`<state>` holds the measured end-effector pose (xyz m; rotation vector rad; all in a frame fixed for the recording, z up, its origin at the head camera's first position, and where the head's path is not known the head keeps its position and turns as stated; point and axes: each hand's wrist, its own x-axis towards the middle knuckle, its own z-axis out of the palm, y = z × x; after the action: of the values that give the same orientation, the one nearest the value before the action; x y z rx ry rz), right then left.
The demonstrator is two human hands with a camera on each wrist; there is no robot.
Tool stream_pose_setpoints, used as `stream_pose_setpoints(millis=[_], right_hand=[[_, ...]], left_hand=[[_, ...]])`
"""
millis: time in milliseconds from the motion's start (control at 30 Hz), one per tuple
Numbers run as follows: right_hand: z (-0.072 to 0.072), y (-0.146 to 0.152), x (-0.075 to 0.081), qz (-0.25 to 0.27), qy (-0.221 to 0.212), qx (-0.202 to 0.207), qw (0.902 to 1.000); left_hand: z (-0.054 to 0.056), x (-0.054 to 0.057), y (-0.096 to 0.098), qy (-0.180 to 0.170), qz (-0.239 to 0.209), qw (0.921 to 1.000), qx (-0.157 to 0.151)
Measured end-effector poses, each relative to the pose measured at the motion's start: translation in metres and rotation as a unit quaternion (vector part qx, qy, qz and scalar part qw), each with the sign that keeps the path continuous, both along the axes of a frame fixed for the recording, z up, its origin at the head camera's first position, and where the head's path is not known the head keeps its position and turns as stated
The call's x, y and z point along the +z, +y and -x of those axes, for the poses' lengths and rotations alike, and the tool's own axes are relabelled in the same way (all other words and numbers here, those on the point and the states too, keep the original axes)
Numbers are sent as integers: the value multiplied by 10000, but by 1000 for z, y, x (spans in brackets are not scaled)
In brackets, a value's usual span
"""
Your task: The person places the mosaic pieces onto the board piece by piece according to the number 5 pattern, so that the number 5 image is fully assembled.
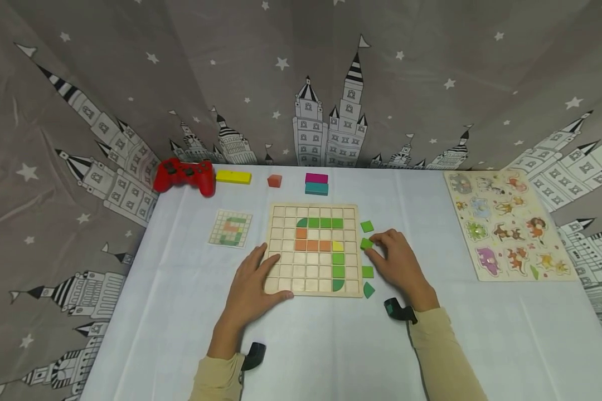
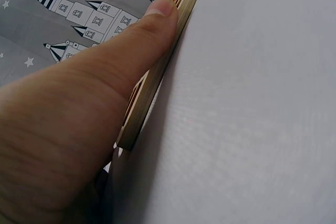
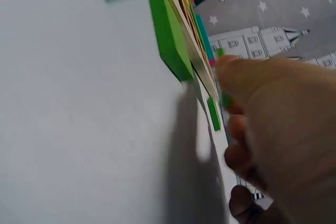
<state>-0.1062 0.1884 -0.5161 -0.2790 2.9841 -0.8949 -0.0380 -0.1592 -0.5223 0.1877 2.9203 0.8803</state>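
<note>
A wooden grid board (image 1: 301,271) lies on the white table, with green, orange and yellow tiles set in its cells. My left hand (image 1: 248,289) rests at its near left corner, fingers spread along the left side, thumb (image 2: 160,14) against the near edge. Beyond the right edge, my right hand (image 1: 398,264) pinches a green square tile (image 1: 365,244) between thumb and fingers; the tile is partly hidden in the right wrist view. Along that edge lie two more green squares, a far one (image 1: 367,226) and a nearer one (image 1: 368,272), plus a green rounded piece (image 1: 368,289).
Left of the board is a small pattern card (image 1: 231,228). Behind stand a red game controller (image 1: 185,175), a yellow block (image 1: 233,177), an orange block (image 1: 274,181), and magenta (image 1: 316,178) and teal (image 1: 316,189) blocks. An animal puzzle board (image 1: 509,225) lies at the right.
</note>
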Motion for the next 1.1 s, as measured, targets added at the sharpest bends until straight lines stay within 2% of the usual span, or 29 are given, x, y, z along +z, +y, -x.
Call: stream_pose_setpoints(millis=[133, 267, 400, 533, 833, 1100], right_hand=[[-11, -10, 3, 257, 220, 187, 9993], [-27, -26, 8, 360, 612, 758, 9946], [-41, -43, 9, 182, 805, 1278, 9884], [-51, -56, 8, -127, 798, 1538, 9848], [-56, -66, 6, -511, 1022, 1596, 9805], [-57, -67, 3, -642, 974, 1622, 9798]], left_hand=[[0, 1, 0, 5, -21, 10000, -7], [-1, 2, 0, 6, -22, 10000, -3], [0, 2, 1, 6, -9, 10000, 18], [0, 2, 1, 7, -1, 10000, 28], [0, 0, 1, 47, -2, 10000, 8], [0, 0, 1, -13, -29, 10000, 18]])
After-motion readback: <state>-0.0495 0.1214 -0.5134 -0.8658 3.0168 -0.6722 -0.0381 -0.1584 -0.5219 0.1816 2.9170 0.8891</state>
